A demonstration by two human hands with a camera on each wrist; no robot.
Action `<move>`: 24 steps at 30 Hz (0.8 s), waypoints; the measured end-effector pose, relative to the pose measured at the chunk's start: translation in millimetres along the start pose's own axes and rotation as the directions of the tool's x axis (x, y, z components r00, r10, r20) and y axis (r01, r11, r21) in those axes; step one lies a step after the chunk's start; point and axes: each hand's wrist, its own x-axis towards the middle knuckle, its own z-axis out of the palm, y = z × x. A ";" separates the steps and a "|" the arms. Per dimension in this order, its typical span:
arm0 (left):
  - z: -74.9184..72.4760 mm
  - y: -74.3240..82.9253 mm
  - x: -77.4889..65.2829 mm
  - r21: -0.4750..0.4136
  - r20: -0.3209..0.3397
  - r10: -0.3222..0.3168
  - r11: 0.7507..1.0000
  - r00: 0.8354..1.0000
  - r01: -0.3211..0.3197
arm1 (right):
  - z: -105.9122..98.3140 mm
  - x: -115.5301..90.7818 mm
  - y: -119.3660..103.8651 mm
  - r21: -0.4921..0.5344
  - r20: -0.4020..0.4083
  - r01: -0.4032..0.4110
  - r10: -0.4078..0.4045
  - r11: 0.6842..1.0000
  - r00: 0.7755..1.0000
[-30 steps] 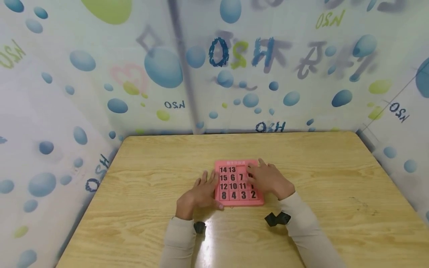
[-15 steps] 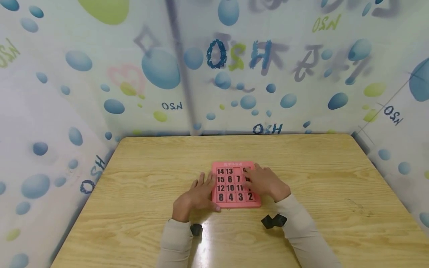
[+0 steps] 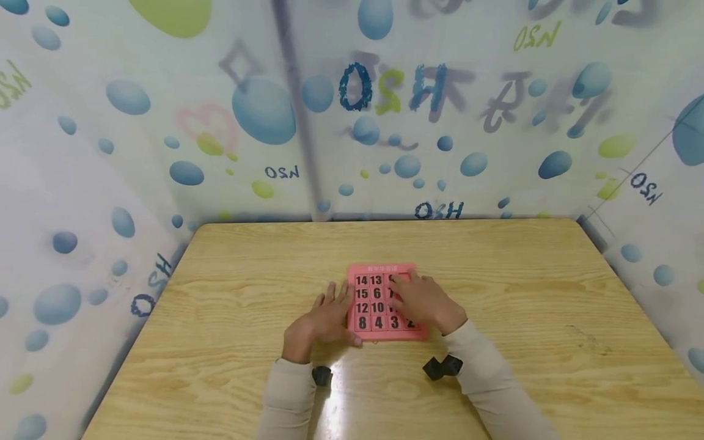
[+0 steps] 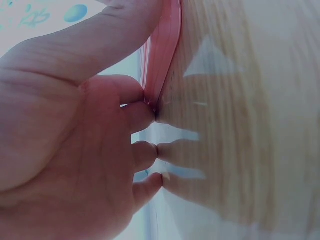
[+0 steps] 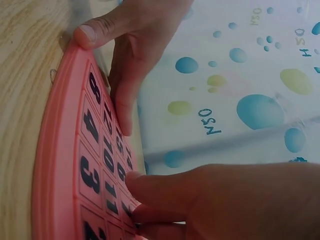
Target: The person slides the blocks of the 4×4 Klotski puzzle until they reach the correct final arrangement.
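A pink number slide puzzle (image 3: 377,307) lies flat on the table, its tiles printed with black numerals. My left hand (image 3: 324,321) holds its left side: the thumb sits at the near left corner, and the fingers lie along the left edge. In the left wrist view, several fingertips (image 4: 150,186) of that hand touch the tabletop. Over the puzzle's right part is my right hand (image 3: 426,299), its fingertips on the tiles at the third column. It hides several tiles on the right. The 9 tile (image 3: 392,278) shows partly in the top row.
The wooden table (image 3: 247,275) extends around the puzzle on every side. A wall sheet (image 3: 352,153) with blue and green drops stands behind the table and along both sides. A small black device (image 3: 442,367) is strapped at the right wrist, another (image 3: 322,376) at the left.
My right hand has moved left, and the 9 tile has slid left into the top-row gap. The left hand stays on the puzzle's edge. The head view has shifted slightly.
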 end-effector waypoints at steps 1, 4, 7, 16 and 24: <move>-0.1 0.0 -0.2 0.002 0.001 -0.001 1.000 1.000 0.001 | 1.0 0.4 -0.9 -0.004 -0.003 0.002 -0.002 1.000 1.000; 0.2 -0.9 0.0 0.008 0.002 0.000 1.000 1.000 0.000 | 3.0 1.3 -3.2 -0.009 -0.015 0.003 -0.003 1.000 1.000; 0.7 -1.5 0.6 0.008 0.004 0.002 1.000 1.000 -0.002 | 2.3 0.3 -3.8 -0.008 -0.013 0.007 -0.007 1.000 1.000; 2.5 -0.5 3.4 0.014 0.003 0.034 0.999 0.999 -0.034 | -12.9 -15.1 4.7 0.020 0.053 -0.005 0.004 1.000 0.999; 0.5 -1.0 1.6 0.002 0.000 0.018 1.000 1.000 -0.018 | -16.9 -32.8 4.6 -0.020 0.141 -0.018 0.021 1.000 0.990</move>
